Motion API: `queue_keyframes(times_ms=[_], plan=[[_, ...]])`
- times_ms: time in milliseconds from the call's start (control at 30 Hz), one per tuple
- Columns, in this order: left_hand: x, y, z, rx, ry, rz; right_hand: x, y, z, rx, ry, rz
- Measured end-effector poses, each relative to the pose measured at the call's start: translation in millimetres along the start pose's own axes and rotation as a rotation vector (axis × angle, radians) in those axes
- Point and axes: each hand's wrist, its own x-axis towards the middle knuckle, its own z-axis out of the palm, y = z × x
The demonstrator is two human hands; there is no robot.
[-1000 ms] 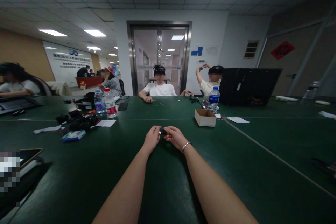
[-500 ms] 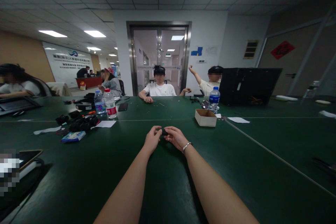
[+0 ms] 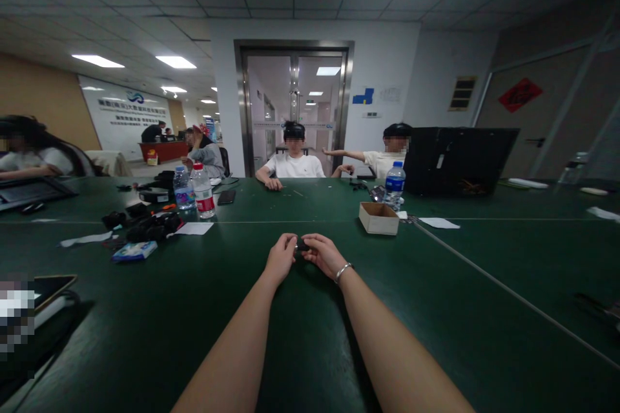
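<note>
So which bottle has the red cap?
The red-labelled bottle, standing just right of a blue-capped bottle; no other bottle's cap looks red.

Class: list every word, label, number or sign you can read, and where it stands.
"大数据科技有限公司": wall sign; its remaining text is too blurred.
"福", probably, slightly blurred: red diamond.
Bottle labels, packet, wall notice: too small or blurred.
Dark piece in the hands: no text discernible.

Head-worn view; looks forward, down across green table [image 3: 436,277] toward doors [image 3: 317,100].
</note>
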Motion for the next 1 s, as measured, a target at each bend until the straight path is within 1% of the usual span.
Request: queue_keyframes(times_ms=[133, 333, 467, 600, 667, 800, 867, 1000], plan=[[-0.5, 0.0, -0.4, -0.004, 0.071, 0.023, 0.5, 0.2, -0.6, -0.008, 0.003, 0.002], [-2.0, 7.5, -1.8, -0.058, 0.028, -0.033, 1.4, 1.9, -1.2, -0.008, 0.014, 0.008], [0.2, 4.9, -1.9, -0.092, 0.030, -0.025, 0.9, 1.8, -0.7, -0.015, 0.006, -0.001], [0.7, 1.9, 0.5, -0.028, 0.055, -0.054, 1.1, 1.6, -0.2, -0.024, -0.021, -0.012], [-0.6, 3.1, 1.7, 0.003, 0.057, -0.056, 1.7, 2.1, -0.8, -0.018, -0.015, -0.011], [-2.7, 6.9, 0.8, -0.055, 0.029, -0.009, 2.5, 2.5, -2.0, 0.001, 0.033, -0.018], [-2.5, 7.5, -0.3, -0.077, 0.017, 0.001, 2.1, 2.2, -1.5, -0.002, 0.034, -0.024], [-1.9, 6.9, 0.5, -0.012, 0.057, -0.045, 0.7, 1.2, 0.5, -0.012, 0.012, -0.028]])
